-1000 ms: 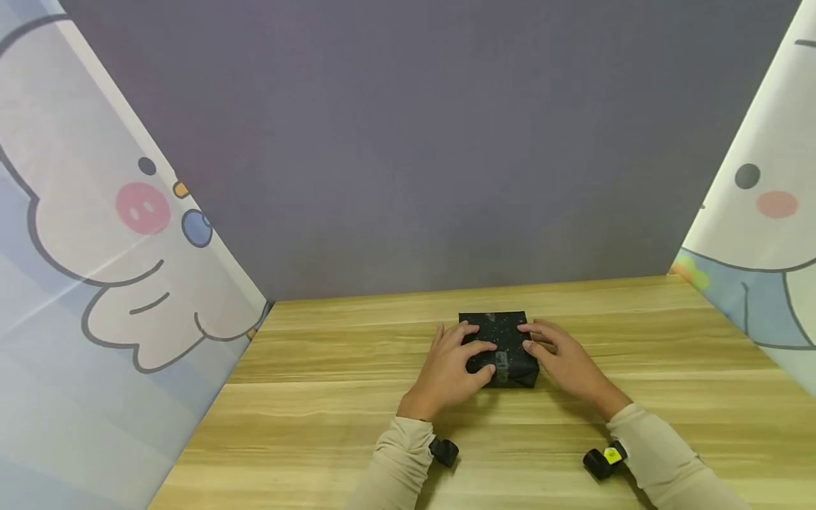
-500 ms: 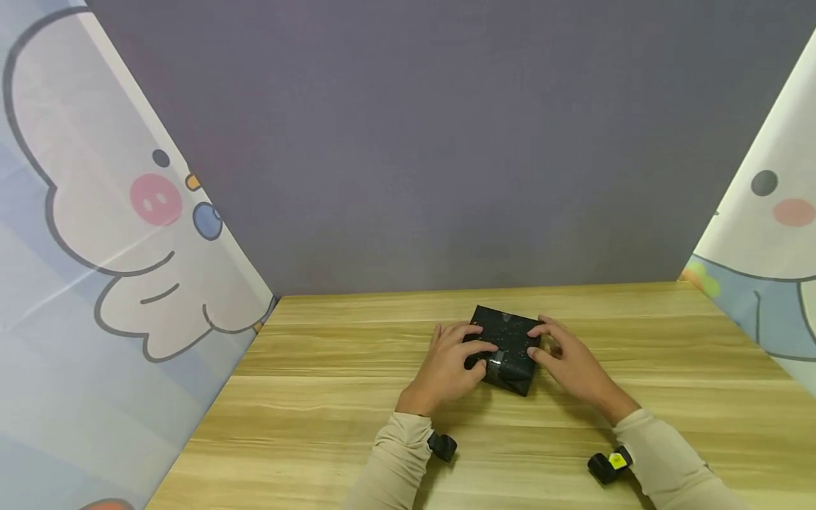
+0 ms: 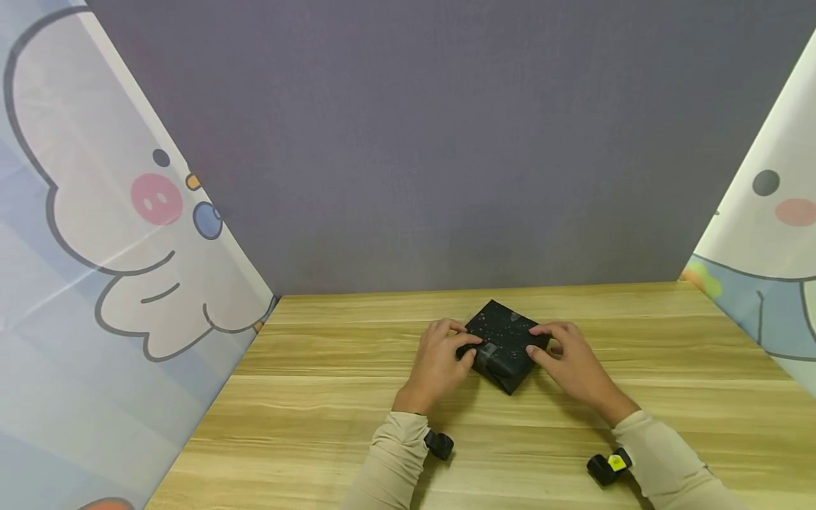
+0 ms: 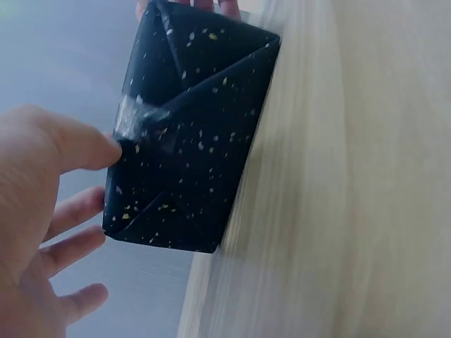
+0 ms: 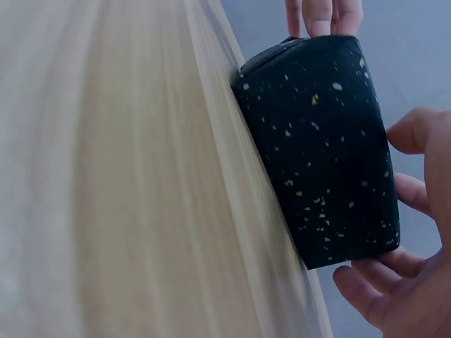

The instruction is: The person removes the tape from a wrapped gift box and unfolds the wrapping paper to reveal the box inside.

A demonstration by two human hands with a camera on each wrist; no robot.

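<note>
A small box-shaped package [image 3: 503, 336] wrapped in black speckled paper lies on the table, turned cornerwise in the head view. Clear tape [image 4: 137, 118] sticks over its folded wrapping in the left wrist view. My left hand [image 3: 435, 361] is at the package's left corner, with the thumb and a fingertip touching its edge; other fingers spread loosely beside it. My right hand [image 3: 574, 365] rests at the right corner, its thumb and forefinger on the top edge. In the right wrist view, this hand's lower fingers [image 5: 384, 271] sit close to the package's end. The underside is hidden.
The wood-grain table [image 3: 306, 411] runs back to a grey panel [image 3: 414, 156]. Cartoon-printed sheets [image 3: 115, 283] flank it on the left and right. Each wrist wears a small black camera [image 3: 440, 445] on a strap.
The package has turned clockwise, seen from above, from nearly square-on to cornerwise. My left hand has shifted slightly left in the last half second; the right hand has stayed nearly in place.
</note>
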